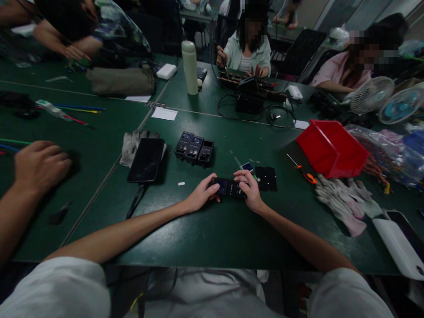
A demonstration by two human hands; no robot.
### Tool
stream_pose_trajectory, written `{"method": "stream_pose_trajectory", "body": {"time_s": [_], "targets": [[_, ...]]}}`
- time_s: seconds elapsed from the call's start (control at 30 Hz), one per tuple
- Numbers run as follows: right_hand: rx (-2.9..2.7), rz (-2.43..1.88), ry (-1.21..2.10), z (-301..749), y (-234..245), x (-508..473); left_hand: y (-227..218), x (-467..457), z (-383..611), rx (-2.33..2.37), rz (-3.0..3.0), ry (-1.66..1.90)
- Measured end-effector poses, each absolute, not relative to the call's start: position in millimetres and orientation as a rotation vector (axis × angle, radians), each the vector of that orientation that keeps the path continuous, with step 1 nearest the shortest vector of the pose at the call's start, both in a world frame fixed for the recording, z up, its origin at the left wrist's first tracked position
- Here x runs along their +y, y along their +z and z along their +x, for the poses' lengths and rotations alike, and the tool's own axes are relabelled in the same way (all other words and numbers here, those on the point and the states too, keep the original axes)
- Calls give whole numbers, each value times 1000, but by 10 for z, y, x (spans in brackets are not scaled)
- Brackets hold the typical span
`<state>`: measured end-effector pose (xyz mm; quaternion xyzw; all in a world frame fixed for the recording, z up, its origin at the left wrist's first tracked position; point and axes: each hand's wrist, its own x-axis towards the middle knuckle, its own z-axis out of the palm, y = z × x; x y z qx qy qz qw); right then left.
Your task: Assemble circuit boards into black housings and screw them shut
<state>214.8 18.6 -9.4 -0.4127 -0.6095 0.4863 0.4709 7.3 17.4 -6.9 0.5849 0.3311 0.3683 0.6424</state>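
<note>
Between my two hands is a small black plastic module housing [228, 187] with a dark screen and small ports, held just over the green table. My left hand [203, 193] pinches its left end, thumb on top. My right hand [250, 190] grips the opposite end, its fingers bent over the top. Just behind my right hand lies a small circuit board with a display [247, 167], partly hidden by the fingers. Beside it rests a flat black panel [266, 178]. Several similar black modules [194, 148] stand in a row farther back to the left.
A smartphone [146, 160] with a cable lies on grey gloves [130, 148] at left. On the right are an orange-handled screwdriver [306, 173], a red bin [333, 148] and more gloves [347, 203]. A neighbour's hand [43, 165] rests at far left. A green bottle [190, 68] stands behind.
</note>
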Motion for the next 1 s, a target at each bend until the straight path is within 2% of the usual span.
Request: {"method": "stream_pose_trajectory", "body": {"time_s": [1.0], "targets": [[-1499,-1021,1167,2150,-100,184,-56,169,78,781,1312,829]]}}
